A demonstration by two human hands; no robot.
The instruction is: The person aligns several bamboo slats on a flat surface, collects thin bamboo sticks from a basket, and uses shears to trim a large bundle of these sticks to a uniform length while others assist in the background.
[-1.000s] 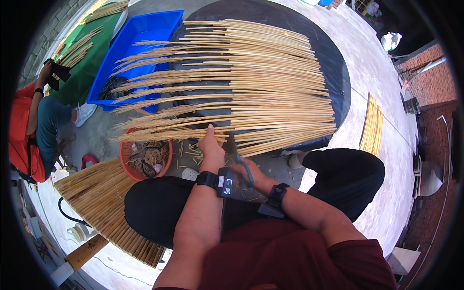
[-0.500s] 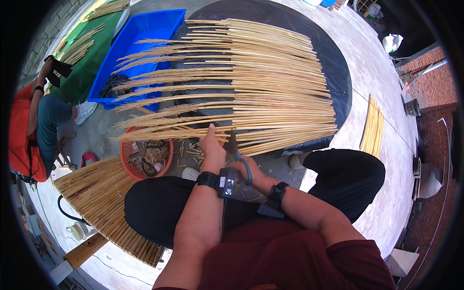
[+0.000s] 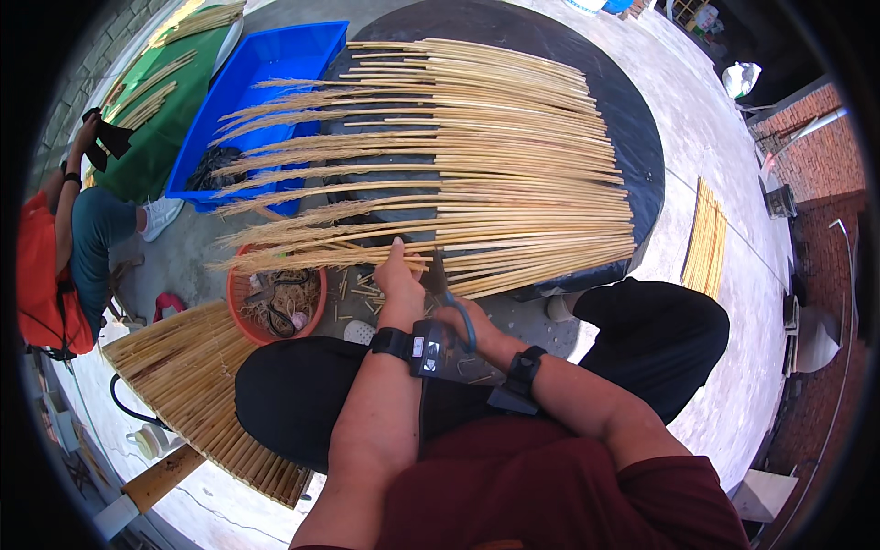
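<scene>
A woven mat of pale straw stalks (image 3: 532,165) lies in front of me, its feathery loose ends pointing left. My left hand (image 3: 399,275) pinches the stalk ends (image 3: 367,258) at the mat's near edge, thumb on top. Just to its right, my right hand (image 3: 469,319) grips scissors (image 3: 456,307) by their blue-grey handles. The dark blades point away from me and reach the stalks beside my left fingers. How far apart the blades stand is hard to make out. Both wrists wear black straps with small devices.
Under the mat is a round black-covered table (image 3: 642,137). A blue tub (image 3: 197,156) stands beyond its left side. An orange basin (image 3: 316,307) of scraps sits near my left knee, by a stalk mat (image 3: 183,357). Another person (image 3: 101,220) sits far left. Cut pieces lie on the floor.
The whole view has shifted slightly. The scissor blades sit a little closer to my left fingers at the stalks, and both hands keep their grip. The other person's hand has moved slightly.
</scene>
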